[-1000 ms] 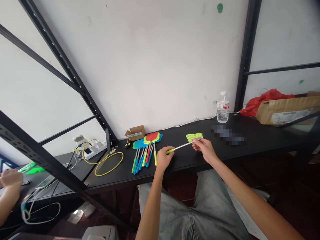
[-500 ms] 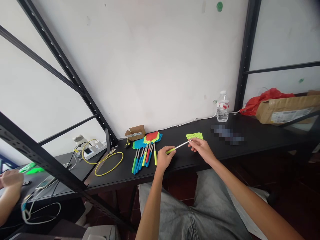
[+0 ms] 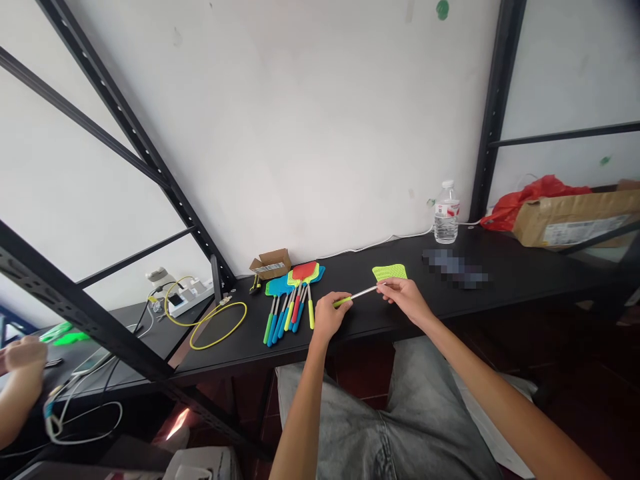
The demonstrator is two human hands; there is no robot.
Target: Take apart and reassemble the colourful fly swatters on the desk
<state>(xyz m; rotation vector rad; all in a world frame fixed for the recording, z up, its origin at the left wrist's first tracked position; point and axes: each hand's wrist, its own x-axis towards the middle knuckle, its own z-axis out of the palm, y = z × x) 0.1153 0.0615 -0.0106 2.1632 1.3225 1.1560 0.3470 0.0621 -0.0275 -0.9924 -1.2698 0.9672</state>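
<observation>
My left hand (image 3: 332, 317) is closed round the yellow-green grip of a fly swatter handle (image 3: 363, 292). Its thin metal rod slants up to the right, where the fingertips of my right hand (image 3: 401, 295) pinch the far end. Just behind my right hand lies a yellow-green mesh swatter head (image 3: 390, 271); my fingers hide whether the rod joins it. To the left of my left hand, several fly swatters (image 3: 290, 307) with blue, red, green and yellow parts lie in an overlapping pile, grips toward me.
A small open cardboard box (image 3: 271, 264) stands behind the pile, and a yellow cable (image 3: 245, 320) loops left of it. A water bottle (image 3: 447, 212) and a larger carton (image 3: 575, 217) stand to the right. Another person's hand (image 3: 25, 357) is at far left, beyond the black frame (image 3: 145, 363).
My right hand has shifted very slightly down along with the rod's end. My left hand keeps its hold, and the pile lies as before.
</observation>
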